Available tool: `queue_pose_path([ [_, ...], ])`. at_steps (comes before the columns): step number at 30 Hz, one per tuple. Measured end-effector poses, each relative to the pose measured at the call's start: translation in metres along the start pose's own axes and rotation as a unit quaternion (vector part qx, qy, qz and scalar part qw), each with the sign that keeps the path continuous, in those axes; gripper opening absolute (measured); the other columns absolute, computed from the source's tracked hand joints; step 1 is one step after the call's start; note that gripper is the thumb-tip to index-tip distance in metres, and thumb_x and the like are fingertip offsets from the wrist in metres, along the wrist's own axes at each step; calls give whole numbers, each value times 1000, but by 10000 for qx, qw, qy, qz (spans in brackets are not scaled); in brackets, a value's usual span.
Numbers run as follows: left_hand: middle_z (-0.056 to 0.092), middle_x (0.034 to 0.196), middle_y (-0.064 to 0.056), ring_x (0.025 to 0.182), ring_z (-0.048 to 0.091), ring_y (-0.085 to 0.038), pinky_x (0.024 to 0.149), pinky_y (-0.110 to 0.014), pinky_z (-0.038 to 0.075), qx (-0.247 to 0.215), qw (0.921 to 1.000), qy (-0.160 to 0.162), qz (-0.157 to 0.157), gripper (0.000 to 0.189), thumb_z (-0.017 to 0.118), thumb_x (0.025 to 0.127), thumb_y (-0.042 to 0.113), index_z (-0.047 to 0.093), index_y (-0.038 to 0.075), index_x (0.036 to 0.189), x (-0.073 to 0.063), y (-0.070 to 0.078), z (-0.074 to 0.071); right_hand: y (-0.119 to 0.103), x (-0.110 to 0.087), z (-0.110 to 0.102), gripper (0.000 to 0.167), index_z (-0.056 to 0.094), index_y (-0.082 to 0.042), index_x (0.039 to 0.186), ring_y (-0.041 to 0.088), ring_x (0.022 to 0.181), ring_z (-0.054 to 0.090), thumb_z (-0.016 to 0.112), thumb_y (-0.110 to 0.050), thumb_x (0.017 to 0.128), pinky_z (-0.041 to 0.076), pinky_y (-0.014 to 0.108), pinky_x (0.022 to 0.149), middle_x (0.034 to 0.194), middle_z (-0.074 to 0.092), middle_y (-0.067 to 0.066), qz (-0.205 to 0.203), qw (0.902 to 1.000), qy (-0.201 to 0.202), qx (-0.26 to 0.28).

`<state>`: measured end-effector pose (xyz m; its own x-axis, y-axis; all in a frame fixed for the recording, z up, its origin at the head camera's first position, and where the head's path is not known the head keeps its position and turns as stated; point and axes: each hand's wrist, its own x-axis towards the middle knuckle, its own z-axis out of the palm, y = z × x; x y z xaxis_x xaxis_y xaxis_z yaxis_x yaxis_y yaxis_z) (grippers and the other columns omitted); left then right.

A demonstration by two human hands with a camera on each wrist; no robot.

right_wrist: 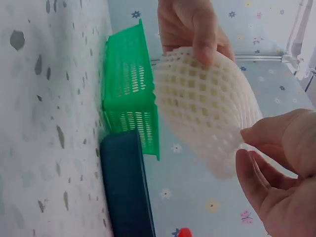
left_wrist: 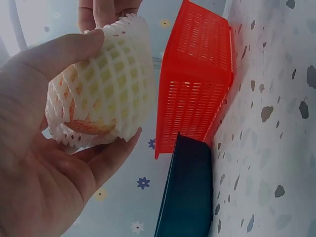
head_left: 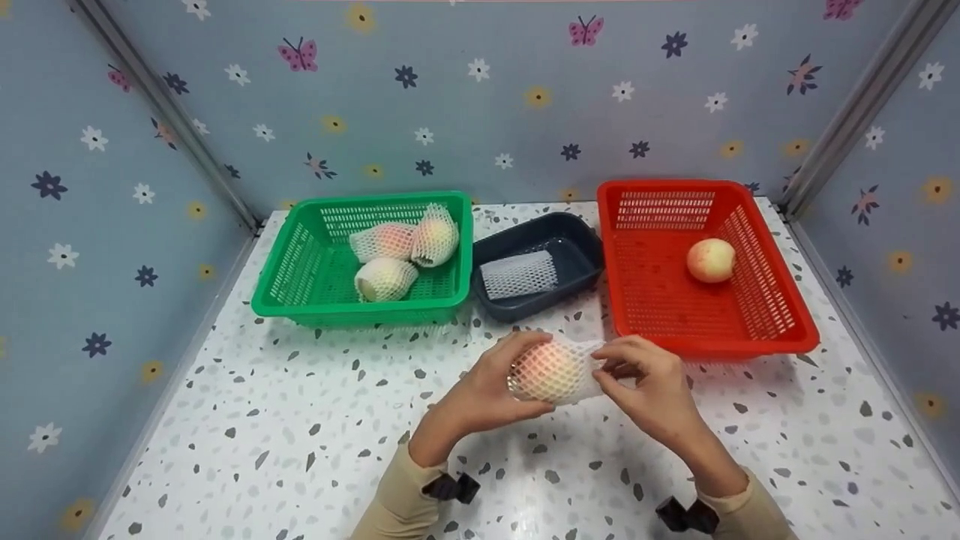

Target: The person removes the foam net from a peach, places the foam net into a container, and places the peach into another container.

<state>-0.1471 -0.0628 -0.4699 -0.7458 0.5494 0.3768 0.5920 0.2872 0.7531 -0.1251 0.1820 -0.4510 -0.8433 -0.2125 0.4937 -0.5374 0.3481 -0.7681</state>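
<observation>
Between both hands, above the table, is a peach [head_left: 546,371] inside a white foam net sleeve [right_wrist: 207,106]. My left hand [head_left: 487,386] grips the netted peach from the left, thumb on one side and fingers on the other. At the sleeve's loose right end, my right hand [head_left: 649,382] pinches the net between thumb and fingertips [right_wrist: 249,136]. The net covers the peach, whose red and yellow skin shows through the mesh.
A green basket [head_left: 360,310] at the left holds several netted peaches [head_left: 386,279]. In the middle, a dark tray [head_left: 577,259] contains a flat foam net [head_left: 519,274]. One bare peach [head_left: 711,260] lies in the red basket [head_left: 652,300] at the right. Patterned walls enclose the speckled table [head_left: 315,420].
</observation>
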Motion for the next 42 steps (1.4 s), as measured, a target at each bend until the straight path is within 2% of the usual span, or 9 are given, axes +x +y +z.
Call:
queue_pose_path([
  [4,51,131,-1,117,53,-16,93,-30,48,-191,9998,78,66,81,88,70,20,44,16,138,-1,0,1,-3,3,-5,20,66,4,91,19,77,64,64,20,80,55,25,65,86,67,10,913,9937,-260,595],
  [6,51,131,-2,115,54,-17,91,-31,49,-398,9991,144,56,82,88,69,19,44,16,138,-2,-1,2,-2,4,-7,20,66,5,91,17,76,63,61,21,81,55,24,64,86,67,11,1109,9913,-369,602],
  [9,51,132,-2,114,55,-18,90,-33,50,-667,9977,148,23,83,89,69,19,44,17,139,-3,-1,4,1,3,-10,24,69,3,95,18,77,65,65,20,78,56,27,66,88,69,10,945,9909,-683,676],
  [13,52,133,-2,117,54,-19,93,-34,48,-822,9965,110,47,86,90,68,20,44,16,140,-5,-1,8,2,2,-7,37,68,-1,105,23,90,65,76,14,72,56,33,76,100,67,8,598,9864,-1210,942],
  [17,54,133,-2,117,54,-18,96,-34,46,-869,9961,114,97,88,91,65,20,46,13,140,-5,-1,11,2,4,2,52,64,-3,115,20,100,59,85,5,68,54,35,83,110,62,5,364,9860,-1519,580],
  [24,56,132,-3,114,57,-18,95,-33,47,-981,9947,126,295,88,92,64,21,47,11,139,-3,-2,15,-15,6,7,60,61,4,115,18,97,59,88,6,61,55,36,79,108,61,9,-107,9904,-1343,302],
  [33,57,130,-10,106,60,-19,81,-31,54,-1176,9928,218,-34,81,89,67,6,51,3,138,-5,4,10,-24,10,1,61,59,6,113,17,97,59,88,6,60,54,32,80,107,62,11,-125,9918,-1195,433],
  [39,63,119,-21,104,63,-21,77,-30,55,-1189,9907,453,476,65,85,69,-3,57,-12,127,-3,24,0,-19,10,-4,61,59,8,113,17,98,58,88,7,60,52,27,83,107,61,11,-22,9924,-1139,468],
  [42,67,110,-20,97,67,-21,71,-30,56,-1128,9881,710,764,48,81,72,-7,64,-12,116,-1,22,2,-15,8,-9,61,58,8,113,21,98,59,87,8,60,53,27,83,106,60,11,-38,9923,-1119,524],
])
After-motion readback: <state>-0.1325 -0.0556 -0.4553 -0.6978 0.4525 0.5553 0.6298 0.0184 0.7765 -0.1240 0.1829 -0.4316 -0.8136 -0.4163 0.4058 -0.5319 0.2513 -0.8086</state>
